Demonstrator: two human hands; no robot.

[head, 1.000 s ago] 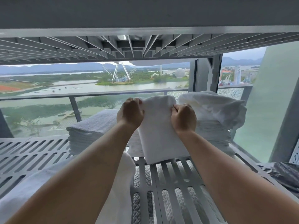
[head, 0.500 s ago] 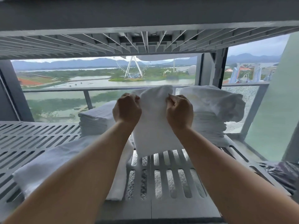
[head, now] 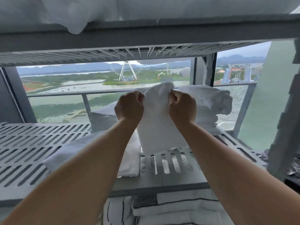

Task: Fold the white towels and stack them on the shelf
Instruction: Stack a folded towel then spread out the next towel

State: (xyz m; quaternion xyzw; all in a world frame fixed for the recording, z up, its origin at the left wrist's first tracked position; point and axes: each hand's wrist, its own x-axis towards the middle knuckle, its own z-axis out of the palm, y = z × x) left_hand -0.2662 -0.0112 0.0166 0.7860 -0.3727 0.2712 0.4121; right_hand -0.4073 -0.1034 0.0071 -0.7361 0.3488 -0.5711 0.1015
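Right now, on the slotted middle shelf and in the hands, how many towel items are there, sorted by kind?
Towel held up by left hand and right hand: 1
Towel lying flat on the shelf: 1
Stacks at the back: 2
Total: 4

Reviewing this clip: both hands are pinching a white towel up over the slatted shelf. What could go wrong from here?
1. The left hand and right hand grip the held towel only at its top edge, so its hanging bottom may crumple on the slatted shelf and spoil the fold.
2. The right stack looks lopsided, with a bulging top; adding the towel could tip it.
3. The unfolded towel beside the left arm may get dragged.
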